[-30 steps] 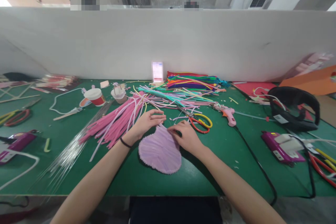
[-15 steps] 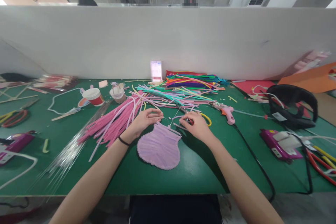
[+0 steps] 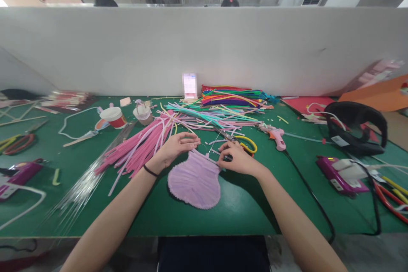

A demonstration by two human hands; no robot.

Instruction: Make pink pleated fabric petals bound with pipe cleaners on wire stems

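A lilac shell-shaped piece (image 3: 195, 182) made of pipe cleaners side by side hangs just over the green table between my hands. My left hand (image 3: 175, 149) is closed in a pinch at its upper left corner. At the upper right corner, the thumb and fingertips of my right hand (image 3: 237, 159) close on the end of the narrow strip across its top. Thin wires (image 3: 210, 148) stick up from that top edge. Scissors with yellow handles (image 3: 250, 143) lie right behind my right hand.
Pink pipe cleaners (image 3: 137, 148) lie behind my left arm, beside thin wire rods (image 3: 86, 182). Multicoloured pipe cleaners (image 3: 229, 97) are heaped at the back near a phone (image 3: 190, 86). A pink glue gun (image 3: 276, 137) with a black cord and a purple power strip (image 3: 339, 175) are on the right.
My right hand has moved down and slightly inward, onto the upper right corner of the lilac piece. More of the scissors shows behind it. The piece has shifted slightly down and right.
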